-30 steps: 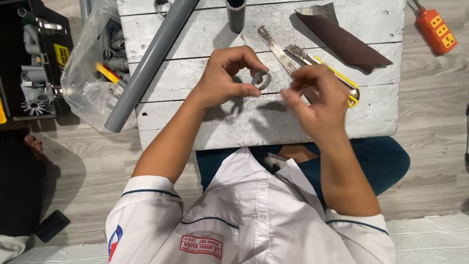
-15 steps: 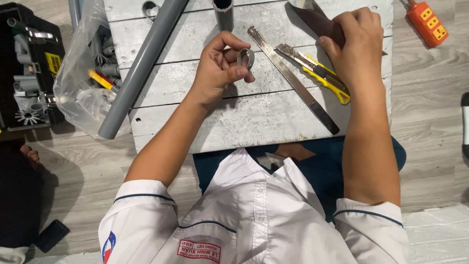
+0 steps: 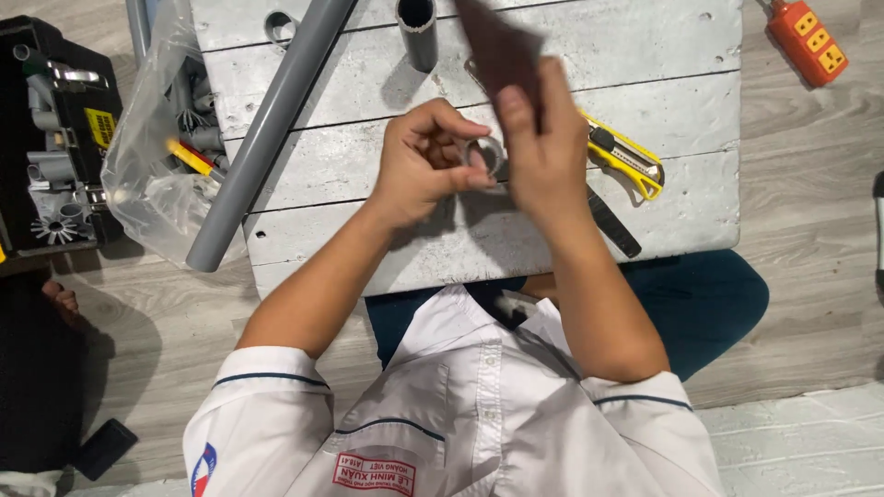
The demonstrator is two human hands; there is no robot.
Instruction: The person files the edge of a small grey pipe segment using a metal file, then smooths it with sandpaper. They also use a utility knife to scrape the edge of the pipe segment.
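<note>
Now a short grey plastic pipe ring [image 3: 486,155] is pinched in the left hand [image 3: 425,161] above the whitewashed plank table [image 3: 681,83], while a dark brown sandpaper sheet [image 3: 502,51] is gripped by the right hand [image 3: 545,147] just beside it.

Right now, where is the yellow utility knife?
The yellow utility knife lies on the white wooden table, just right of the right hand.

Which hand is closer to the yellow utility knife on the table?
Right. The right hand, holding a brown sheet, is just beside the knife; the left hand is farther left.
</note>
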